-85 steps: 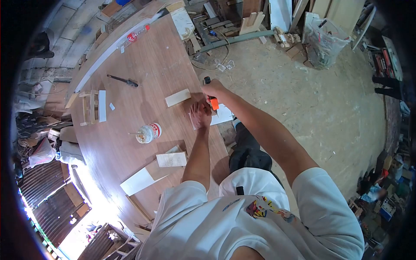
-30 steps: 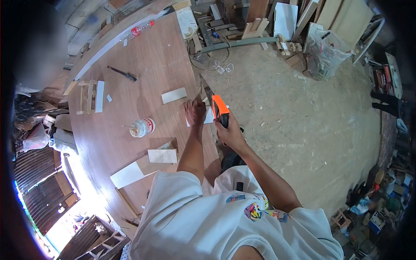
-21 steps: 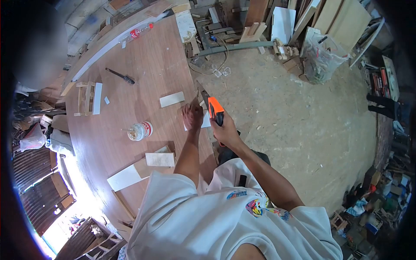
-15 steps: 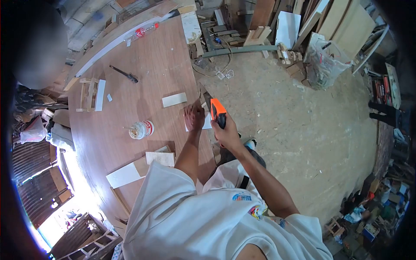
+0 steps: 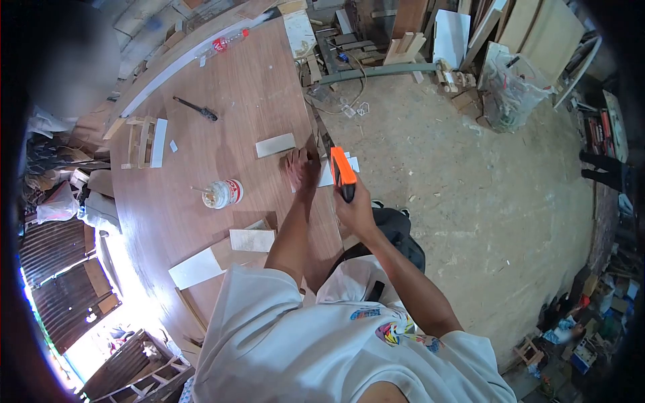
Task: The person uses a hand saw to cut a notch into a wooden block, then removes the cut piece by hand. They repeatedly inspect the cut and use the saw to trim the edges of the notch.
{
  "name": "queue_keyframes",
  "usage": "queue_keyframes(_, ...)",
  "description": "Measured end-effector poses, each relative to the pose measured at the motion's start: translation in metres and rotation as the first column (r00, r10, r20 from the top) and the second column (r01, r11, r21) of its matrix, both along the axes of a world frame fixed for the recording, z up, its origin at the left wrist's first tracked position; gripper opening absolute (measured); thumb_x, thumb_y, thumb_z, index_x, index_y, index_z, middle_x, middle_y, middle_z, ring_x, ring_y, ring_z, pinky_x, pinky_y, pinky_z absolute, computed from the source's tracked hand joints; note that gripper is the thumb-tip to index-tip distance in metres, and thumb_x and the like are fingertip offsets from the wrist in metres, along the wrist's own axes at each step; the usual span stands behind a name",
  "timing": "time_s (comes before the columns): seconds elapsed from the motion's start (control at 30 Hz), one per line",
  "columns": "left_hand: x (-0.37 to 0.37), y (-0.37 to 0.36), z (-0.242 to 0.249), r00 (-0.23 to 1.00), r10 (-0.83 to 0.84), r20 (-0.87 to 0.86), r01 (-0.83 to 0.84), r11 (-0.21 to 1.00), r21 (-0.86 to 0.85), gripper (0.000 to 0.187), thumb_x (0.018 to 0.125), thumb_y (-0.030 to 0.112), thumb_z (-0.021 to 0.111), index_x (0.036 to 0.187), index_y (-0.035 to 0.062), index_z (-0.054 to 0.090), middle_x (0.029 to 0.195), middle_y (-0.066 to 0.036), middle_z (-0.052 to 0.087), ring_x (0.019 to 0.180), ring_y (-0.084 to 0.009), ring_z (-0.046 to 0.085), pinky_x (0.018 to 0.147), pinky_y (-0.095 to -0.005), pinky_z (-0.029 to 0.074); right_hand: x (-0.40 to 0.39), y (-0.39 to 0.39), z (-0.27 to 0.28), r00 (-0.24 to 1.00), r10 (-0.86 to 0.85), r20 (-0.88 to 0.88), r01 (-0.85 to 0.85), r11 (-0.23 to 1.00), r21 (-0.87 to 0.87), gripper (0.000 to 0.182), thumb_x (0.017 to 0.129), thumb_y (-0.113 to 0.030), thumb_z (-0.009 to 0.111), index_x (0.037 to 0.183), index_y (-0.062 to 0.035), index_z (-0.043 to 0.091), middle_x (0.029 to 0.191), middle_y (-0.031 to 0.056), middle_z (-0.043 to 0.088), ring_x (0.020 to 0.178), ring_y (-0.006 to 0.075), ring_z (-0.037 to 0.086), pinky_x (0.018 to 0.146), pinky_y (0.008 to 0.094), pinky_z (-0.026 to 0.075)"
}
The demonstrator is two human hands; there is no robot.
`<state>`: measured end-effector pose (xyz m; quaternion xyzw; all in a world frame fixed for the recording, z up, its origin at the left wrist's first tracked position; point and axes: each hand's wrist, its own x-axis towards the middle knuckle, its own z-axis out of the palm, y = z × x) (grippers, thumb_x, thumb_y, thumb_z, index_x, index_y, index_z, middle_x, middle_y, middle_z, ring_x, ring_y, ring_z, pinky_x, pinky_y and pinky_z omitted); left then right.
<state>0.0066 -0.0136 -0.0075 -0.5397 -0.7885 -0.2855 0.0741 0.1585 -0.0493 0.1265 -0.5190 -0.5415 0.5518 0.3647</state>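
Observation:
My right hand [image 5: 355, 207] is closed round the handle of a handsaw [image 5: 343, 173], orange and black, at the table's right edge. Its dark blade points away from me, up along that edge. A white board [image 5: 326, 176] lies under the saw, and part of it sticks out past the table. My left hand [image 5: 302, 168] rests on this board just left of the saw, palm down, fingers spread and slightly bent. Close beyond those fingers lies a short pale wood piece [image 5: 275, 145] on the table.
On the wood-grain table [image 5: 248, 87] stand a labelled jar [image 5: 222, 193] and a small slatted wooden frame [image 5: 138, 142]. A dark tool [image 5: 195, 108] and a plastic bottle [image 5: 230, 40] lie farther off. Board offcuts [image 5: 252, 240] are near my left arm. A plastic sack [image 5: 512, 94] stands on the floor.
The saw and my right hand have shifted slightly, the handle now tilting more toward me. More of the white board shows right of the saw. My left hand stays on the board.

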Motion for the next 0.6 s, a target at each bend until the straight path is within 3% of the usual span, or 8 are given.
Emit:
queue_keyframes(0.07, 0.001, 0.001, 0.004, 0.998, 0.063, 0.015, -0.061, 0.994, -0.094, 0.015, 0.080, 0.021, 0.057, 0.076, 0.0063, 0.058, 0.083, -0.012, 0.059, 0.090, -0.0307, 0.056, 0.087, -0.0440, 0.041, -0.007, 0.020, -0.003, 0.993, 0.021, 0.115, -0.042, 0.981, 0.190, 0.015, 0.085, -0.006, 0.060, 0.095, -0.0011, 0.051, 0.065, 0.0005, 0.047, 0.053, 0.0065, 0.041, 0.048, 0.0237, 0.036)
queue_keyframes(0.1, 0.000, 0.000, 0.002, 0.998, 0.068, 0.017, -0.066, 0.993, -0.095, 0.015, 0.080, 0.021, 0.057, 0.076, 0.0063, 0.058, 0.083, -0.012, 0.059, 0.090, -0.0307, 0.056, 0.087, -0.0440, 0.041, -0.007, 0.028, 0.008, 0.997, 0.063, 0.047, -0.058, 0.993, -0.101, 0.012, 0.085, -0.007, 0.060, 0.090, -0.0024, 0.049, 0.059, 0.0016, 0.049, 0.042, 0.0080, 0.042, 0.039, 0.0260, 0.035)
queue_keyframes(0.2, -0.004, 0.007, 0.006, 0.999, -0.014, -0.036, 0.008, 0.989, -0.146, 0.018, 0.082, 0.023, 0.054, 0.078, 0.0068, 0.059, 0.083, -0.012, 0.059, 0.089, -0.0303, 0.056, 0.086, -0.0444, 0.041, -0.004, 0.045, 0.003, 0.998, 0.022, -0.055, -0.034, 0.970, -0.242, 0.019, 0.081, -0.010, 0.062, 0.095, 0.0003, 0.053, 0.065, 0.0057, 0.052, 0.058, 0.0107, 0.048, 0.054, 0.0300, 0.042)
queue_keyframes(0.23, -0.004, 0.007, 0.012, 1.000, -0.018, -0.013, 0.015, 0.980, -0.197, 0.018, 0.082, 0.023, 0.054, 0.078, 0.0072, 0.059, 0.082, -0.012, 0.059, 0.088, -0.0297, 0.056, 0.086, -0.0446, 0.041, -0.003, 0.044, 0.007, 0.998, 0.004, -0.064, -0.021, 0.962, -0.274, 0.018, 0.082, -0.014, 0.063, 0.090, 0.0000, 0.054, 0.063, 0.0009, 0.050, 0.054, 0.0081, 0.045, 0.050, 0.0281, 0.039)
queue_keyframes(0.33, -0.005, 0.007, 0.010, 1.000, -0.023, 0.017, 0.026, 0.976, -0.217, 0.017, 0.083, 0.023, 0.054, 0.079, 0.0078, 0.059, 0.081, -0.012, 0.058, 0.086, -0.0292, 0.056, 0.084, -0.0453, 0.041, -0.001, 0.035, 0.005, 0.996, 0.075, -0.052, -0.084, 0.978, -0.189, 0.017, 0.088, -0.016, 0.061, 0.080, -0.0050, 0.050, 0.053, -0.0016, 0.047, 0.037, 0.0082, 0.043, 0.034, 0.0271, 0.033)
queue_keyframes(0.4, -0.006, 0.005, 0.003, 1.000, -0.008, 0.021, 0.012, 0.983, -0.185, 0.016, 0.083, 0.023, 0.054, 0.079, 0.0080, 0.059, 0.080, -0.011, 0.058, 0.085, -0.0291, 0.056, 0.084, -0.0457, 0.040, -0.005, 0.027, 0.006, 0.998, 0.062, -0.010, -0.062, 0.980, -0.188, 0.020, 0.088, -0.018, 0.061, 0.078, -0.0047, 0.051, 0.053, -0.0028, 0.046, 0.039, 0.0067, 0.042, 0.036, 0.0258, 0.032)
queue_keyframes(0.47, -0.006, 0.006, 0.004, 1.000, -0.014, 0.020, 0.016, 0.992, -0.128, 0.016, 0.081, 0.024, 0.056, 0.080, 0.0079, 0.059, 0.079, -0.010, 0.058, 0.085, -0.0291, 0.056, 0.086, -0.0466, 0.040, -0.009, 0.021, 0.006, 1.000, 0.016, 0.007, -0.016, 1.000, 0.005, 0.020, 0.089, -0.019, 0.062, 0.081, -0.0034, 0.053, 0.053, -0.0046, 0.044, 0.041, 0.0046, 0.040, 0.038, 0.0247, 0.031)
queue_keyframes(0.6, -0.007, 0.004, 0.008, 0.969, -0.159, 0.190, 0.186, 0.974, -0.132, 0.015, 0.080, 0.022, 0.058, 0.080, 0.0075, 0.059, 0.080, -0.010, 0.059, 0.085, -0.0290, 0.057, 0.088, -0.0457, 0.040, -0.010, 0.006, 0.004, 0.999, -0.029, -0.020, 0.028, 0.999, -0.043, 0.024, 0.090, -0.024, 0.061, 0.086, -0.0018, 0.055, 0.053, -0.0059, 0.040, 0.043, 0.0034, 0.038, 0.039, 0.0246, 0.029)
